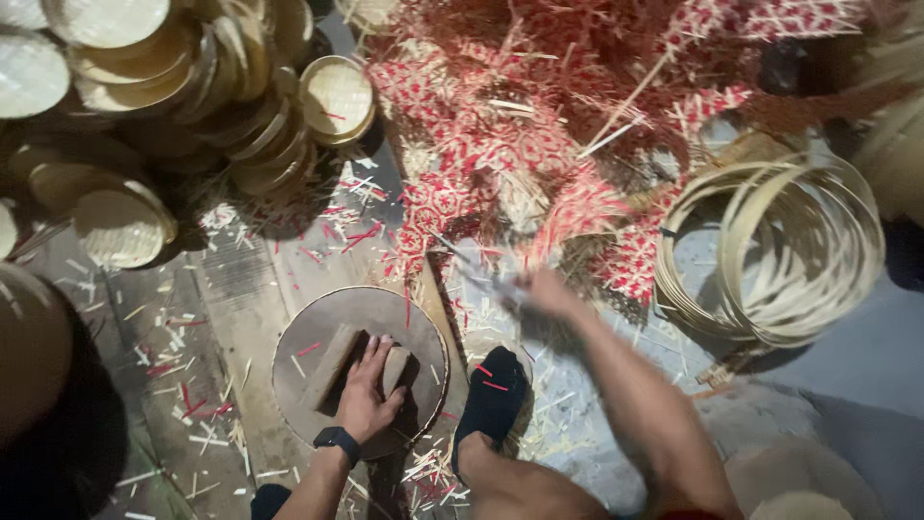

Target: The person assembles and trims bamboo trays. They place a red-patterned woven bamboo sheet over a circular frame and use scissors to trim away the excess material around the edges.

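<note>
Closest to the camera is the person's right forearm, stretching up to the right hand (545, 289), which is motion-blurred. It's at the edge of the pile of red-and-white woven mats (500, 135), and something thin and pale sits in front of it, but honestly you can't tell whether the fingers are closed on anything or just open.

Left hand (371, 390), with a black watch (337, 439) on the wrist, is pressed flat, fingers spread a bit, on a wooden block (332, 364) lying on top of a round dark disc (318, 337). The fingers lie over the block rather than wrapping it, so it's more a hold-down than a grip. The disc lies on the plank floor (241, 289).

Just right of the disc is the person's foot in a black sock (491, 400), with a couple of red slivers lying on it.

Further out, the floor is littered with pale and red strip offcuts (173, 356). Up at the top left there's a big heap of round pale woven lids or trays (144, 58), some stacked on edge. Off to the right, a bundle of thin bamboo hoops (780, 250) lies beside the mat pile.
</note>
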